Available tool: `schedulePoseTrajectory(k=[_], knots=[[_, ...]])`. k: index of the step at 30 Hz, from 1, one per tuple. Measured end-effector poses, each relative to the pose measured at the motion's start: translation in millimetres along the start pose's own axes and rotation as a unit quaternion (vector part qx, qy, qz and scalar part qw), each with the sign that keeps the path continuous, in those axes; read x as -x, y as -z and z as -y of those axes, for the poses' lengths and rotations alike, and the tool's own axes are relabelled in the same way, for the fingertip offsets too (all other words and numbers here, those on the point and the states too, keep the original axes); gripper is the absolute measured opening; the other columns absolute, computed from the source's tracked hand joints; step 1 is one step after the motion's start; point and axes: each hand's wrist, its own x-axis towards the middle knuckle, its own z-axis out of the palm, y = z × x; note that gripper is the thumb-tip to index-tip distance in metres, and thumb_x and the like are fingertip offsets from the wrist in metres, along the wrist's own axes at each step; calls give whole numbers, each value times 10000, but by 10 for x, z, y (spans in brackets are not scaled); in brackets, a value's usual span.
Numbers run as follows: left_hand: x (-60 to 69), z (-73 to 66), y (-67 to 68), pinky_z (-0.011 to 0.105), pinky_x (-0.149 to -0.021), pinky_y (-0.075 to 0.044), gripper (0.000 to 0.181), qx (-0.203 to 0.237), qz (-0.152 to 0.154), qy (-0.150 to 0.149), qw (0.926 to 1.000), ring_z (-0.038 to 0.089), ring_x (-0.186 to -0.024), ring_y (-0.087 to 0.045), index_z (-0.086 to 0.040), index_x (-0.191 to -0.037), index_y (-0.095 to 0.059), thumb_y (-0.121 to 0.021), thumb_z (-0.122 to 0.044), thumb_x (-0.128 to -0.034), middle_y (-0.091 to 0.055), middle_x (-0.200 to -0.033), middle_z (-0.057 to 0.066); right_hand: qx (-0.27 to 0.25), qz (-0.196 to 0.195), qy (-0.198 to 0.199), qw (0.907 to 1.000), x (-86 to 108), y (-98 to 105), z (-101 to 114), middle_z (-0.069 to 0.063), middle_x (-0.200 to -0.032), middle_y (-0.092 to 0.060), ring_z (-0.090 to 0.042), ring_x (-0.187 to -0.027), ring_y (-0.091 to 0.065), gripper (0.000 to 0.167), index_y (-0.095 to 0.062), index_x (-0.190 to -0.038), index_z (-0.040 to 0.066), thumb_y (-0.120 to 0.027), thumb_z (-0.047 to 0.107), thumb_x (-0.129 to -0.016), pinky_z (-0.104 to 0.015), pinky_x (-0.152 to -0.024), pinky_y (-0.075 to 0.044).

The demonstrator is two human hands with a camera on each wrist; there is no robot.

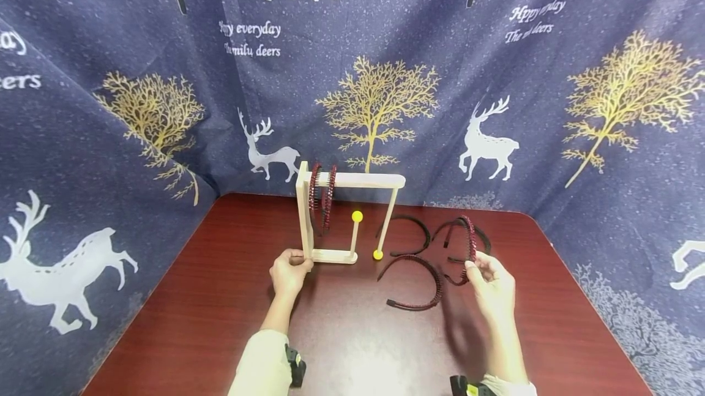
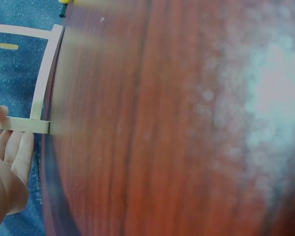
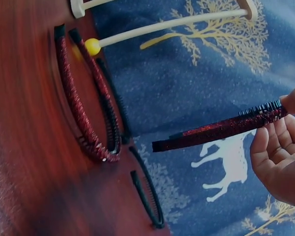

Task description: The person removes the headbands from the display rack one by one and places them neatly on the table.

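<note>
My left hand point(image 1: 290, 273) grips the lower left corner of a pale wooden stand point(image 1: 304, 212), thumb and fingers on opposite sides of the wood in the left wrist view. Two dark red headbands point(image 1: 330, 194) hang from the stand's upper bar, near its upright. On the right, my right hand point(image 1: 492, 283) pinches another dark red toothed headband point(image 3: 221, 129) and holds it up above the table. A dark red headband point(image 1: 439, 289) lies on the table between the stand and my right hand. Behind the held one are further dark headbands, partly overlapped by it.
A black headband point(image 1: 424, 234) lies farther back on the dark red wooden table point(image 1: 220, 310). Yellow balls point(image 1: 357, 216) tip the stand's two thin rods. A blue cloth point(image 1: 341, 78) with deer and trees hangs behind the table.
</note>
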Motion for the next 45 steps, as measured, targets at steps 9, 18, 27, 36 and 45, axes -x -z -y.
schedulePoseTrajectory(k=[9, 18, 27, 36, 45], knots=[[22, -15, 4, 389, -688, -481, 204, 17, 15, -29, 10000, 167, -673, -651, -109, -861, -665, -771, -112, -686, -699, -774, 2, -361, -85, -373, 9986, -29, 116, -324, 43, -753, -580, 2, -700, -591, 272, -601, -1072, -115, -649, -84, -806, -128, -605, -469], [28, -8, -6, 377, -668, -489, 184, 69, 44, -87, 9999, 144, -636, -653, -109, -862, -665, -766, -108, -708, -699, -771, 9, -934, -339, -580, 9934, 13, 268, -373, -15, -702, -590, -66, -551, -584, 232, -569, -1028, -162, -599, -138, -799, -178, -513, -485], [32, 8, -7, 353, -639, -494, 178, 0, -75, -213, 9997, 121, -611, -647, -101, -849, -672, -774, -114, -704, -698, -756, 2, -1486, -385, -592, 9864, -22, 434, -787, -14, -697, -622, -71, -560, -585, 227, -639, -980, -34, -562, -150, -801, -186, -498, -483], [15, 19, -1, 373, -664, -480, 196, -67, -140, -174, 9997, 142, -645, -647, -117, -852, -670, -781, -112, -691, -699, -762, -8, -1548, -406, -331, 9866, -192, 622, -1663, -37, -737, -644, -78, -531, -565, 252, -657, -1023, 10, -725, 84, -792, -198, -469, -479], [1, 19, -10, 372, -695, -461, 195, -69, -106, -194, 9997, 138, -642, -649, -117, -856, -668, -784, -118, -699, -698, -762, -10, -159, -425, -964, 9943, -74, 616, -1223, 37, -696, -643, -112, -505, -610, 195, -648, -984, 57, -710, 107, -806, -207, -475, -481]])
